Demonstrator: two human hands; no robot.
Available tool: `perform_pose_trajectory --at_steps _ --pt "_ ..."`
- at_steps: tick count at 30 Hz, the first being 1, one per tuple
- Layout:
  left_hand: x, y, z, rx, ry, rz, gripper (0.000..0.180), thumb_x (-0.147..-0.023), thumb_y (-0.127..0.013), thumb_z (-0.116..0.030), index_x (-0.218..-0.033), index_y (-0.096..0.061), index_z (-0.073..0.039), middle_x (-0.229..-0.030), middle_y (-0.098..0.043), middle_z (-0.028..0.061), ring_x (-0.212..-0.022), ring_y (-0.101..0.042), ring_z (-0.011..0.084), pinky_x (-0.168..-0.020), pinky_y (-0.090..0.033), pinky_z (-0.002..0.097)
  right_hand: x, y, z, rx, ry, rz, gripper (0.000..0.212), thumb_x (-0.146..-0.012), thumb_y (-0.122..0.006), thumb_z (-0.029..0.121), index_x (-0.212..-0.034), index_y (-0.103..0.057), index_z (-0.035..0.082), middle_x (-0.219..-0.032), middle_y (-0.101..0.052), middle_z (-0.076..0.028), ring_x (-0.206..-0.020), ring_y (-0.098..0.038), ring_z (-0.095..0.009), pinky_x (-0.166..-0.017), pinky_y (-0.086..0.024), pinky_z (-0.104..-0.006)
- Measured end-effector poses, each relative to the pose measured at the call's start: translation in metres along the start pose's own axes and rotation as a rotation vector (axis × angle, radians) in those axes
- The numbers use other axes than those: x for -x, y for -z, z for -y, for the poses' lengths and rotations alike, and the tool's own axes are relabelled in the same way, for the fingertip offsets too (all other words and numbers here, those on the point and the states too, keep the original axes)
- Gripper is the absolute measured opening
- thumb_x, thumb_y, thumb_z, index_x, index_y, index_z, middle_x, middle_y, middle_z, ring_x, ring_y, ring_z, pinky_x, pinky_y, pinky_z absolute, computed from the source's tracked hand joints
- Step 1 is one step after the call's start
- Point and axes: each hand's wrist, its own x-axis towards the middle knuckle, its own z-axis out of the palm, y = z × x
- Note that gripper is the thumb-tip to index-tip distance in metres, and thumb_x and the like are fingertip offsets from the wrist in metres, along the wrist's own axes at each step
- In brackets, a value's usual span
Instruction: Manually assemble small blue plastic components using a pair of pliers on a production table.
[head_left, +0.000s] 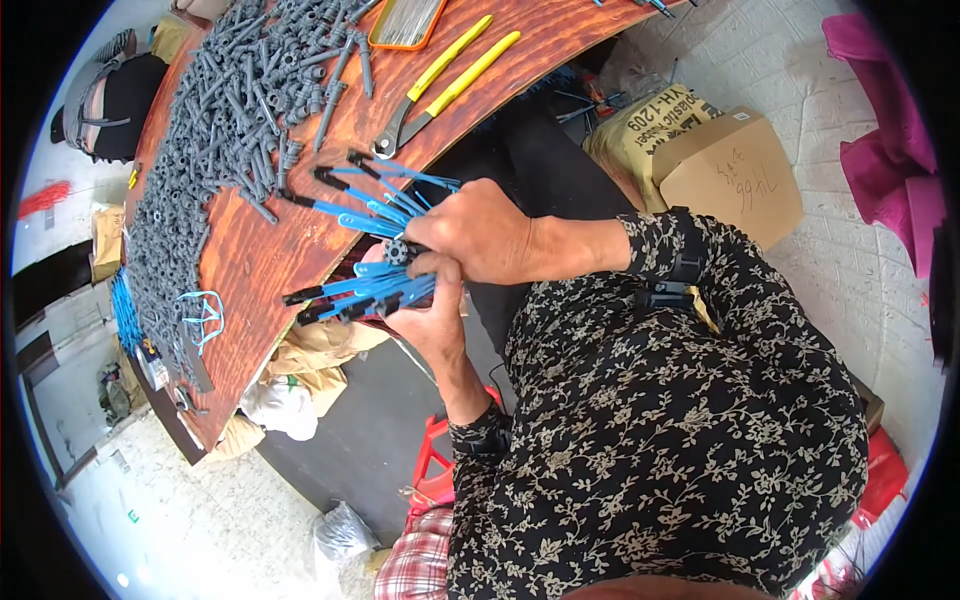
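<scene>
Both my hands are closed on a folding umbrella frame [372, 222], with blue ribs and black tips around a round, notched black hub. My right hand [475, 232] grips it from above, its fingers bent down beside the hub. From below, my left hand [430, 318] wraps round the lower ribs, its thumb up against the hub. The ribs fan out to the left in an upper and a lower bunch, their tips over the table edge. Some upper tips are blurred. What lies inside my palms is hidden.
On the wooden table [262, 322] lies a large heap of grey plastic parts [215, 130]. Yellow-handled pliers [430, 105] rest near the edge, close to an orange tray of thin metal pins [408, 22]. A cardboard box [735, 180] and a sack [640, 125] stand at right.
</scene>
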Motion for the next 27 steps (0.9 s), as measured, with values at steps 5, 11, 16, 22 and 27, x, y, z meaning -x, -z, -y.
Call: perform_pose_trajectory --at_steps 5,11,16,22,27 --pt "-0.006 0.0 0.008 -0.161 -0.06 -0.215 0.053 -0.078 -0.075 -0.005 -0.124 -0.051 0.005 -0.107 -0.056 0.0075 -0.092 -0.057 0.0151 -0.081 -0.05 0.0295 -0.002 -0.008 0.004 -0.02 0.003 -0.037 0.02 -0.072 -0.07 0.023 -0.067 -0.062 0.005 -0.061 -0.062 -0.017 -0.06 -0.066 -0.035 -0.053 -0.051 -0.0461" --pt "-0.011 -0.003 -0.004 -0.164 -0.024 -0.247 0.045 -0.082 -0.073 -0.004 -0.121 -0.053 0.007 -0.104 -0.059 0.0071 -0.087 -0.058 0.0143 -0.078 -0.051 0.0296 -0.011 -0.009 0.004 -0.019 -0.001 0.008 0.016 -0.072 -0.068 0.017 -0.068 -0.063 0.002 -0.064 -0.064 -0.019 -0.063 -0.067 -0.037 -0.056 -0.052 -0.0482" --pt "-0.014 0.007 -0.001 -0.191 0.068 -0.303 0.039 -0.084 -0.072 -0.003 -0.118 -0.055 0.007 -0.103 -0.061 0.008 -0.086 -0.059 0.0146 -0.078 -0.051 0.03 -0.019 0.003 0.004 -0.039 -0.029 0.221 0.011 -0.075 -0.066 0.01 -0.078 -0.061 0.001 -0.071 -0.065 -0.02 -0.07 -0.067 -0.039 -0.061 -0.052 -0.0488" --pt "-0.017 0.016 -0.006 -0.191 0.052 -0.241 0.034 -0.083 -0.072 0.001 -0.114 -0.059 0.006 -0.101 -0.064 0.009 -0.086 -0.061 0.0147 -0.078 -0.052 0.0299 -0.012 0.015 0.004 -0.154 -0.011 0.359 0.018 -0.075 -0.062 0.004 -0.091 -0.063 -0.002 -0.081 -0.067 -0.023 -0.079 -0.067 -0.042 -0.068 -0.052 -0.0495" --pt "-0.014 0.01 -0.006 -0.259 -0.027 -0.196 0.034 -0.082 -0.073 0.002 -0.113 -0.061 0.005 -0.101 -0.065 0.0097 -0.085 -0.061 0.0144 -0.078 -0.052 0.0292 0.001 0.015 0.007 -0.172 -0.038 0.303 0.022 -0.075 -0.062 0.004 -0.096 -0.061 -0.003 -0.082 -0.068 -0.022 -0.08 -0.067 -0.042 -0.068 -0.053 -0.0492"
